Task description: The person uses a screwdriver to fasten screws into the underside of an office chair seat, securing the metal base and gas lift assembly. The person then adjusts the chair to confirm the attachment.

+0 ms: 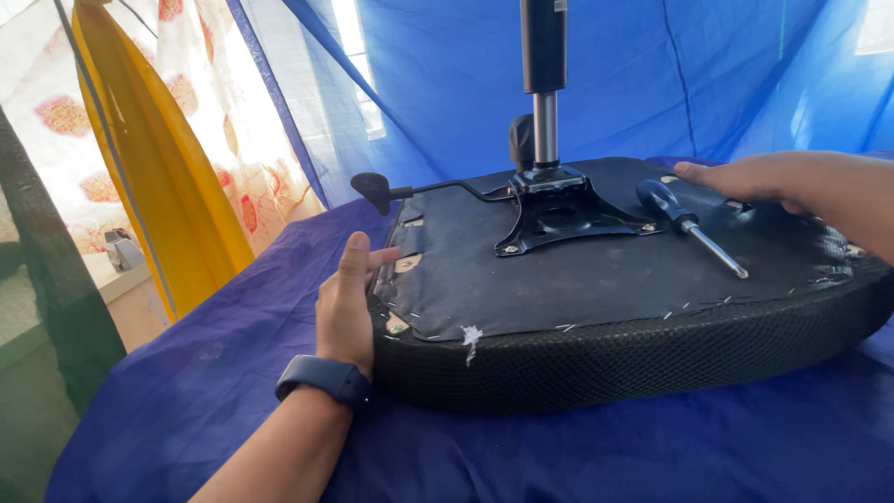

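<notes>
A black office chair seat (605, 298) lies upside down on a blue cloth. Its black metal mounting plate (568, 214) carries an upright gas cylinder (544, 84) and a side lever with a paddle handle (377, 189). My left hand (346, 303), with a dark watch on the wrist, rests flat against the seat's left edge. My right hand (750, 179) lies on the seat's far right side, fingers spread, holding nothing. A screwdriver with a dark blue handle (684, 222) lies loose on the seat just left of that hand.
The blue cloth (214, 373) covers the work surface and a blue tarp (652, 65) hangs behind. A yellow board-like object (149, 158) leans at the left before a flowered curtain (251, 140). A small table edge (121, 270) shows at the far left.
</notes>
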